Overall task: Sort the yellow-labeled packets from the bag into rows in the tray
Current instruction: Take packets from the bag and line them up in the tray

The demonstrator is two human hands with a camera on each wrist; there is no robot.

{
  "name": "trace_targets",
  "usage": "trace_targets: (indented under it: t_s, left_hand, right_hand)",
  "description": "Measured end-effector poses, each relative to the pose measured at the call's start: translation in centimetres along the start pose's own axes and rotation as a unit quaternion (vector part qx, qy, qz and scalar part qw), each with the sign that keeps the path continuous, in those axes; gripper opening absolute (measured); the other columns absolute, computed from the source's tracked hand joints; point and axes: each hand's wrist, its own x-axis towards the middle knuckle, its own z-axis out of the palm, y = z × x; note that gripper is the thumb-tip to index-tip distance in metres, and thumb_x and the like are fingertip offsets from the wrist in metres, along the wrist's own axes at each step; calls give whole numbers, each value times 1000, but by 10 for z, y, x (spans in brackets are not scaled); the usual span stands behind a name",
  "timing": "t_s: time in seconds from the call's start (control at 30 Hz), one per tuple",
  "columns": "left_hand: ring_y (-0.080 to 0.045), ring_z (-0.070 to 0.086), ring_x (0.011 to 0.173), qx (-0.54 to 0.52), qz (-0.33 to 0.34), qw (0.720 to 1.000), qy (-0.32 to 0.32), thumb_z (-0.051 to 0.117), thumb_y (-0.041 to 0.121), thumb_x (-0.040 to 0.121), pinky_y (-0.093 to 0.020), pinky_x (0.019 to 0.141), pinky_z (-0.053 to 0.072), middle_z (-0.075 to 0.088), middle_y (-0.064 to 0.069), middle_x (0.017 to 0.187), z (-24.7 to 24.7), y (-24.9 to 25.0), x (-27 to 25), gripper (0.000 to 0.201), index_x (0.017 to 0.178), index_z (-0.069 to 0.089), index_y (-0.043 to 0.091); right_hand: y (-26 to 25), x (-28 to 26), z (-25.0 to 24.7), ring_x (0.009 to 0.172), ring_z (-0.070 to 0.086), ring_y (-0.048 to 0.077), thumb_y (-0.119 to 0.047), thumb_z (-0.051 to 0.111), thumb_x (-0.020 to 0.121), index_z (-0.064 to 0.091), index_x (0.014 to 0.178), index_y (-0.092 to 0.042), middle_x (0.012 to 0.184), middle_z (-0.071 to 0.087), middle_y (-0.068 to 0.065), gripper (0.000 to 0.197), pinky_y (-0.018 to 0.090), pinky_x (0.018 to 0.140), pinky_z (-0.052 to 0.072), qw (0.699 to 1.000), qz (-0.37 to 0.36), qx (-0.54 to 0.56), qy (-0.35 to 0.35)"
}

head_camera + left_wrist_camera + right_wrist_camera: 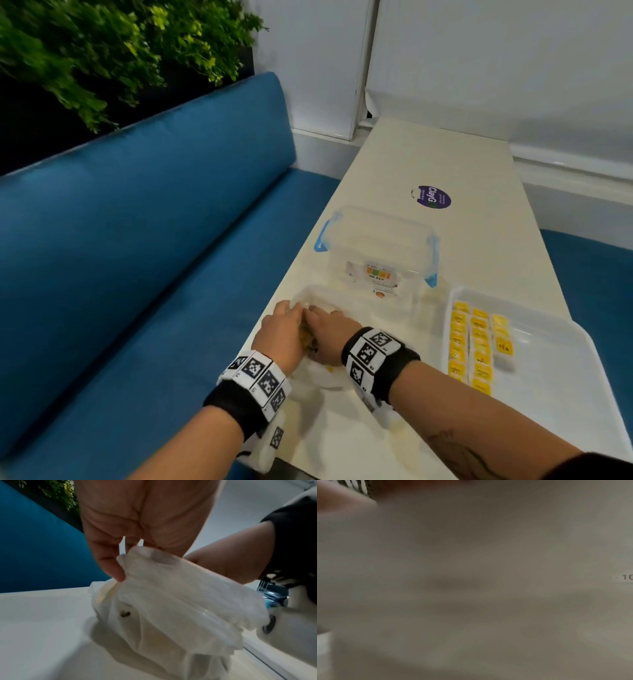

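Note:
A white translucent bag (323, 371) lies near the table's left edge, under both hands. In the left wrist view my left hand (135, 561) pinches the bag's (180, 599) crumpled rim between thumb and fingers and lifts it. In the head view my left hand (289, 318) and right hand (323, 317) meet at the bag's mouth, with something yellowish between them. The right hand's fingertips are hidden, and the right wrist view shows only blurred pale film. To the right, the white tray (555, 387) holds several yellow-labeled packets (478, 346) in three rows.
A clear box with blue clips (378, 245) stands behind the hands, and a shallow clear lid (363, 299) lies in front of it. A purple sticker (434, 197) sits farther back on the table (428, 157). A blue bench (144, 260) runs along the left.

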Motion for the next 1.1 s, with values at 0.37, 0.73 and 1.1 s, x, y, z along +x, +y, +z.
trace_targets:
  t_s: [0.37, 0.73, 1.1]
  left_hand:
    - [-26, 35, 125, -32, 25, 998, 38, 43, -4, 86, -31, 93, 44, 24, 1, 149, -4, -6, -3, 68, 146, 24, 22]
    - [-27, 32, 131, -65, 27, 997, 44, 50, 16, 90, -34, 102, 36, 22, 0, 151, 1, -5, -10, 64, 147, 24, 25]
    - [-9, 39, 124, -442, 89, 880, 146, 45, 2, 89, -27, 101, 35, 40, 6, 136, -17, 67, -28, 48, 132, 41, 23]
  right_hand:
    - [-2, 2, 7, 114, 46, 35, -24, 53, 93, 44, 131, -22, 123, 48, 11, 40, 41, 89, 46, 995, 27, -90, -46]
    - [-1, -21, -23, 94, 59, 26, -4, 56, 82, 65, 99, -11, 99, 63, 10, 21, 26, 78, 41, 976, 21, 189, 109]
    - [41, -92, -89, 53, 54, 21, 16, 64, 74, 60, 82, -10, 69, 60, 7, 27, 23, 40, 45, 792, 16, 584, 176]
